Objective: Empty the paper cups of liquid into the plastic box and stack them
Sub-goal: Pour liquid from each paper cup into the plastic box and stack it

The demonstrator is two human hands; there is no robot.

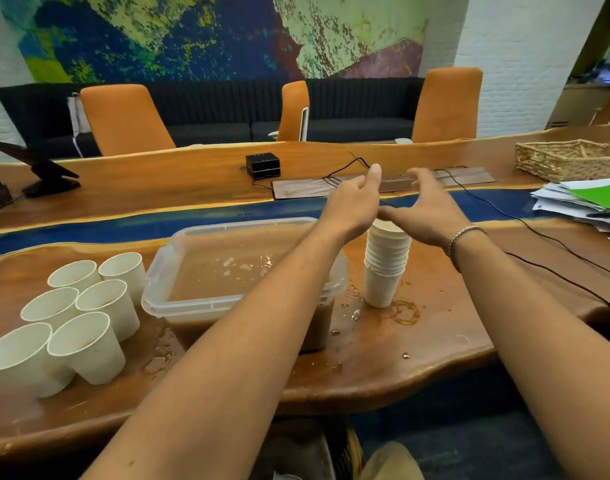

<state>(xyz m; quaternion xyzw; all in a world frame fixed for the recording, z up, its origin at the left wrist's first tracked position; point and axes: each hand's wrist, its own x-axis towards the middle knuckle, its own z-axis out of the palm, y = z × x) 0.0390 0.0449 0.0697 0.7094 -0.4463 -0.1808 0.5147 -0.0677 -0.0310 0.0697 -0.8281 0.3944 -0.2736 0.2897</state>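
Head view: left hand [352, 206], right hand [426, 211], grip wide, over cup stack [386, 268]; wet table [383, 355].

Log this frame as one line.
left hand: open, above cup stack | right hand: open, above cup stack | plastic box: holds brown liquid | loose cups: six, left of plastic box | table: wet spills

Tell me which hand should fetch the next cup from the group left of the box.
Left, probably. The loose cups stand left of the plastic box, nearer the left hand; the right hand would have to cross the box and the left arm.
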